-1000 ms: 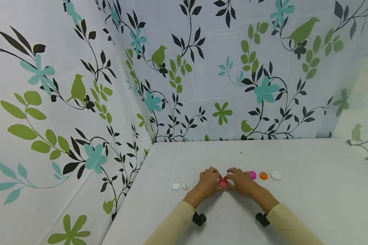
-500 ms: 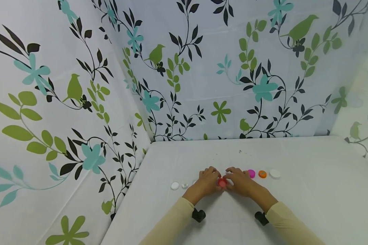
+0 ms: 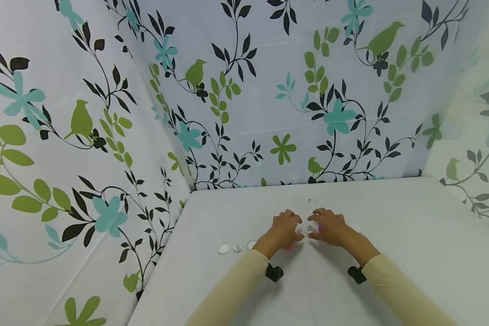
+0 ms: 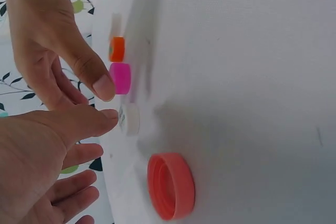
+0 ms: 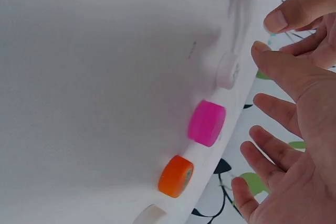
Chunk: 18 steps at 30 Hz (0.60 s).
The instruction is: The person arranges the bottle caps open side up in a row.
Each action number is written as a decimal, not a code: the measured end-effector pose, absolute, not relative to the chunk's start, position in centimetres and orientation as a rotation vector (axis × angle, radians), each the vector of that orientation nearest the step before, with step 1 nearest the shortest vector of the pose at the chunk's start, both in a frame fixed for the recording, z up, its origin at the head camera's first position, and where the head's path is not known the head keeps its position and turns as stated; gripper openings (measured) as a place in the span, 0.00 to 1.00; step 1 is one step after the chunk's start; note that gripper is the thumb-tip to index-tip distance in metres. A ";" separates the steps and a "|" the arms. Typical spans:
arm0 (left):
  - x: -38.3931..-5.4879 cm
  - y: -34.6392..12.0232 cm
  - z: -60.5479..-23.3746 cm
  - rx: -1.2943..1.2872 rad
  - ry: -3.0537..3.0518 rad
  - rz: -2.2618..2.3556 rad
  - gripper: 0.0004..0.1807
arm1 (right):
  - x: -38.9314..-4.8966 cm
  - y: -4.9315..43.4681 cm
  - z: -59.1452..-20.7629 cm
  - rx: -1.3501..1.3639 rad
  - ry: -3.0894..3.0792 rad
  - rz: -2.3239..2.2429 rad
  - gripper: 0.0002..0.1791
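Observation:
A red bottle cap lies open side up on the table, below my left hand in the head view. Just beyond it sits a white cap with dark marks on its top. My left hand and right hand hover on either side of this white cap, fingers loosely bent and thumbs pointing towards each other. Neither hand grips anything; the wrist views show gaps between the fingers and the caps. A magenta cap stands beside the white one, mostly hidden behind my right hand in the head view.
An orange cap and a pale cap continue the row on the right. Several white caps, including the outermost cap, lie to the left. Patterned cloth hangs behind the white table.
Both hands have let go of the red cap and moved away and slightly right to the marked white cap. The head view has shifted a little to the right.

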<state>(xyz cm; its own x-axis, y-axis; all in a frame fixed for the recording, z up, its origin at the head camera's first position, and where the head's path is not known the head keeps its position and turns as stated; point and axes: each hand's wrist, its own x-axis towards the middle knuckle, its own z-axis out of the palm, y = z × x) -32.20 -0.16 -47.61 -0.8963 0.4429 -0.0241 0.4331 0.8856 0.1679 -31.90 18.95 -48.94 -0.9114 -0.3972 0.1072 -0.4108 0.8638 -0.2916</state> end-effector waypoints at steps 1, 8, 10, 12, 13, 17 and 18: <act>-32.3 0.2 -47.7 0.697 2.989 0.230 0.25 | -32.0 19.1 -49.0 0.643 -2.995 0.482 0.29; -32.6 1.3 -48.6 0.676 3.027 0.166 0.24 | -32.4 18.6 -49.6 0.632 -3.021 0.581 0.22; -32.7 1.5 -48.8 0.662 3.036 0.130 0.24 | -32.4 18.4 -49.7 0.631 -3.022 0.584 0.21; -32.9 1.9 -49.0 0.658 3.050 0.090 0.24 | -32.5 18.4 -49.9 0.617 -3.022 0.578 0.20; -33.1 2.0 -49.1 0.656 3.053 0.081 0.23 | -32.5 18.4 -49.9 0.615 -3.022 0.575 0.19; -33.3 2.4 -49.3 0.671 3.064 0.094 0.19 | -32.5 18.6 -50.3 0.608 -3.013 0.562 0.16; -33.4 2.4 -49.3 0.680 3.064 0.105 0.18 | -32.6 18.6 -50.4 0.606 -3.010 0.563 0.15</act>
<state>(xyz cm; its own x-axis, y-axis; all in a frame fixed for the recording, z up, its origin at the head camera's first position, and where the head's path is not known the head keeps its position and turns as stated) -33.37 2.43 -49.32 -0.9063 0.4225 0.0135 0.4224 0.9040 0.0656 -32.56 18.57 -50.42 -0.9245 -0.3704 0.0898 -0.3778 0.8596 -0.3440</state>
